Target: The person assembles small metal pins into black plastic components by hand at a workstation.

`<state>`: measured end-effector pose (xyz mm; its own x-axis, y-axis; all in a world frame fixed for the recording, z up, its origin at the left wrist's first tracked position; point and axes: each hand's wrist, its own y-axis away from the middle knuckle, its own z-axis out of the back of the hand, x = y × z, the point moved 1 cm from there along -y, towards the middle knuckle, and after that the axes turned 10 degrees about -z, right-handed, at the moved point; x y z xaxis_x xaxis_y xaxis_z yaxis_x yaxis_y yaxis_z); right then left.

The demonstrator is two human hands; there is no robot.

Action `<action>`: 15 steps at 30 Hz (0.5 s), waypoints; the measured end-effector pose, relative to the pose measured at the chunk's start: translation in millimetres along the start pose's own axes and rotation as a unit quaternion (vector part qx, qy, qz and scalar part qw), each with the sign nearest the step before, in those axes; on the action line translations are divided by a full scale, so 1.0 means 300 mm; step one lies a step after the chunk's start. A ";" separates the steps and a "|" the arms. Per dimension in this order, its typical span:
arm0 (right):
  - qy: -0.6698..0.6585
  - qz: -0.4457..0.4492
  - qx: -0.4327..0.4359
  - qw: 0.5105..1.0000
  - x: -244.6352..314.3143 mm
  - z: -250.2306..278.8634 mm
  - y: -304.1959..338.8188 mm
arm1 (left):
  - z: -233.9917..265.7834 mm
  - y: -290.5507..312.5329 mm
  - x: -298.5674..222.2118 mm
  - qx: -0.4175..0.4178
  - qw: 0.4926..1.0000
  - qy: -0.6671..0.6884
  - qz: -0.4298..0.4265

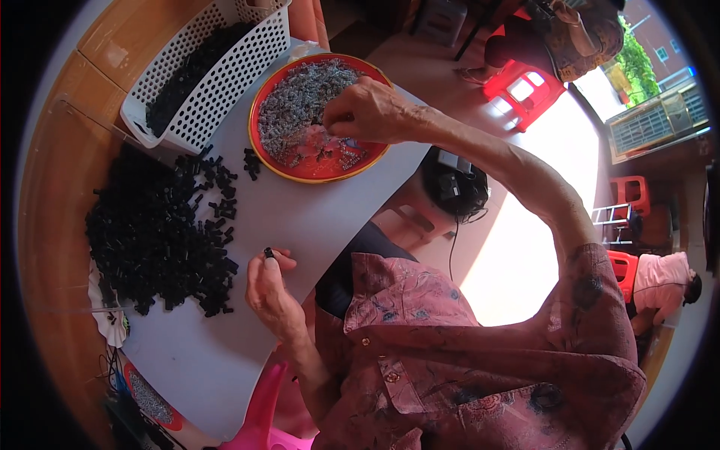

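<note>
My left hand [275, 298] is over the pale table [315, 217], pinching a small black cylindrical plastic piece [268, 253] upright between thumb and fingers. My right hand [369, 112] reaches over a round red tray [321, 175] with a yellowish rim. Its fingers are curled together just above the tray's contents; whatever they hold is hidden. Many small silvery metal parts [296, 97] fill most of the tray, and red bottom shows at its near side. To the left of my left hand lies a big heap of similar black pieces [161, 232].
A white perforated basket [229, 90] holding more black pieces stands at the far left. Beside the table is a stool with a dark device [454, 184] and cable. Another person [585, 41] sits at upper right; one in pink [660, 281] is farther right. Red stools [517, 94] stand about.
</note>
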<state>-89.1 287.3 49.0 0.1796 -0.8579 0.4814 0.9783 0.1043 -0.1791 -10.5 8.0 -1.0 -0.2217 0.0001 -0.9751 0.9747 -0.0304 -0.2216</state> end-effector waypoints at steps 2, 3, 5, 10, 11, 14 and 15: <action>0.012 0.030 0.056 0.998 -0.009 -0.023 0.025 | -0.004 0.001 -0.002 -0.003 1.000 -0.007 -0.002; 0.012 0.029 0.054 0.998 -0.007 -0.026 0.028 | -0.004 0.001 0.001 -0.001 1.000 -0.007 -0.002; 0.050 -0.033 0.011 0.998 -0.007 -0.029 0.025 | -0.004 0.002 0.011 0.001 1.000 0.005 -0.009; -0.042 -0.049 -0.054 0.996 -0.039 0.003 0.017 | -0.005 0.002 0.007 -0.001 1.000 0.005 -0.010; -0.031 -0.047 -0.045 0.997 -0.039 0.005 0.020 | -0.004 0.002 0.008 0.003 1.000 0.003 -0.011; -0.001 -0.045 -0.067 0.997 -0.055 0.001 0.028 | -0.004 0.004 0.003 0.002 1.000 0.001 -0.009; 0.016 -0.045 -0.095 0.994 -0.064 -0.005 0.027 | -0.005 0.004 0.002 0.004 1.000 0.002 -0.011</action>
<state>-84.7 303.8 36.9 0.0865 -0.8758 0.4748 0.9523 -0.0673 -0.2978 -9.5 9.5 -1.9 -0.2422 0.0054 -0.9702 0.9695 -0.0384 -0.2423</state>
